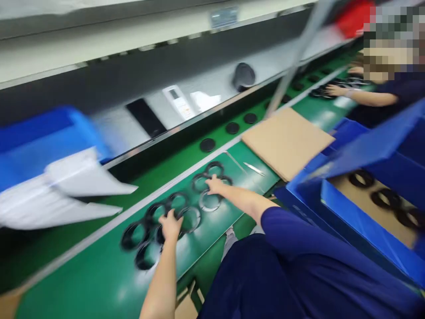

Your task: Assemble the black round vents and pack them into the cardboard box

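Several black rings (133, 237) lie in a cluster on the green work surface, nearest me on the left. My left hand (171, 227) reaches into the middle of that cluster, its fingers hooked over the touching rims. A second, smaller group of black rings (210, 201) sits farther right along the bench. At its centre is my right hand (215, 185), thumb and fingers closed round the adjoining rims. Motion blur softens both hands, and some fingertips are hidden inside the rings.
Flat cardboard (288, 141) lies right of a pen-like tool (254, 169). A blue box (365, 221) at right holds more rings. Black discs (207, 145) line the green strip under a shelf (195, 122). Farther right, a co-worker's hand (336, 90) touches dark rings.
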The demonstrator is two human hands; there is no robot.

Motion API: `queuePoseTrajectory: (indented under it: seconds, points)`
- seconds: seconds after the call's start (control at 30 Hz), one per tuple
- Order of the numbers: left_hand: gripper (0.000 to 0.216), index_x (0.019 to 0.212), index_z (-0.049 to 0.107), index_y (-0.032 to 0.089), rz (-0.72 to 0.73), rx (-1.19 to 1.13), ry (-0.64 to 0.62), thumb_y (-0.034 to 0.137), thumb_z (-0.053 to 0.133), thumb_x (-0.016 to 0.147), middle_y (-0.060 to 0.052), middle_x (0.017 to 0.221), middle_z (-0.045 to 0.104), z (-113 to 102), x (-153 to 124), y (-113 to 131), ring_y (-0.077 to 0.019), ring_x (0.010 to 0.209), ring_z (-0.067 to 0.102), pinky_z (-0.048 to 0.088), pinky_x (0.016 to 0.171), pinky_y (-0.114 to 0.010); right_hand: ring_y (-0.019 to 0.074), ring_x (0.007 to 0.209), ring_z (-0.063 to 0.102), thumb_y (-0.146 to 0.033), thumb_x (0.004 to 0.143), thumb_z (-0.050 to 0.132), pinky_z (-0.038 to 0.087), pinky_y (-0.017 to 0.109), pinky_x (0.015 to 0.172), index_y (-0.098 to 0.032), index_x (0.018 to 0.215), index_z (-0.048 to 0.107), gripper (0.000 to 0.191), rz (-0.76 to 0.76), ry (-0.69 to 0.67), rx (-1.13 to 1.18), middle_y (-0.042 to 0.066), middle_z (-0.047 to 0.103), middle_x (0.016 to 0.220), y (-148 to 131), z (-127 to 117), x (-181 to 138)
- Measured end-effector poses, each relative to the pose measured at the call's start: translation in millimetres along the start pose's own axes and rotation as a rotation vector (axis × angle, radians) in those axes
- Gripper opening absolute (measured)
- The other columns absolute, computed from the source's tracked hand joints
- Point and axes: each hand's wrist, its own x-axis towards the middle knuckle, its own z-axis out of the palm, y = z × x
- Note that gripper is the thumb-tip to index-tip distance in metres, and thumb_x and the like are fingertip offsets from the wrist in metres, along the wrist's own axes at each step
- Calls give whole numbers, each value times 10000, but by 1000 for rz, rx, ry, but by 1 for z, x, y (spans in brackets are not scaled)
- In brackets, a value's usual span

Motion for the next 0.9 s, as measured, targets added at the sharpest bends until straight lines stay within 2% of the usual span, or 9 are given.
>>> queuePoseTrajectory:
  seconds: [0.1,0.2,0.3,0.4,0.47,0.57,0.63,0.7,0.9]
  points:
    - [751,1496,445,471,-199,19,63,708,609,802,-96,1656,399,-7,16,-3,-502,1189,685,541,896,-726,169,986,711,-368,751,919,549,242,804,-349,1254,732,536,-69,-8,64,-18,724,1329,4,-24,-13]
    - [803,1556,344,574,51,-29,248,780,505,797,-15,1741,298,-17,35,50,-557,1398,516,458,976,-824,150,934,711,-393,808,875,502,210,664,-414,1191,752,403,-199,33,30,-77,752,1253,37,-64,-52]
    - [723,1572,459,360,674,-129,199,679,388,927,-99,1556,564,-26,14,167,-470,1449,499,447,1116,-765,140,894,697,-481,971,692,430,213,565,-350,1206,729,272,-415,192,-176,-42,749,1202,94,-104,-142]
    - [518,1461,578,324,1205,-236,38,538,365,1041,-44,1437,671,-18,-54,308,-297,1376,606,466,1217,-552,131,899,689,-450,1035,604,464,205,661,-239,1045,742,252,-429,558,-116,-7,754,1014,169,-134,-257]
    - [479,1436,613,286,1545,-184,-190,464,334,1090,-34,1476,660,-2,-113,387,-222,1410,582,429,1258,-458,128,899,685,-374,1056,562,492,213,794,-200,990,737,255,-289,878,57,5,744,959,230,-146,-327]
    - [534,1515,578,246,1867,183,-529,470,303,1115,-60,1574,588,35,-189,458,-233,1500,499,333,1310,-502,154,900,665,-300,1043,554,476,252,864,-161,1011,739,233,272,1229,214,43,739,991,343,-139,-402]
    - [569,1543,562,236,1905,470,-617,501,297,1115,-83,1596,555,67,-218,474,-277,1527,470,306,1313,-558,166,975,651,-257,1034,563,444,259,904,-144,1073,743,216,769,1210,316,79,742,1093,425,-114,-434]
    - [583,1542,572,230,1892,657,-579,522,316,1107,-104,1589,552,104,-226,472,-310,1525,470,314,1305,-573,172,1069,637,-205,1045,532,412,265,945,-119,1155,741,251,1161,1038,477,125,730,1192,501,-76,-455]
    - [529,1499,626,330,1859,870,-370,481,629,992,-111,1626,502,215,-196,430,-384,1506,482,469,1205,-593,230,1251,591,-220,1059,523,429,316,986,-17,1402,627,411,1522,796,757,277,601,1390,662,27,-460]
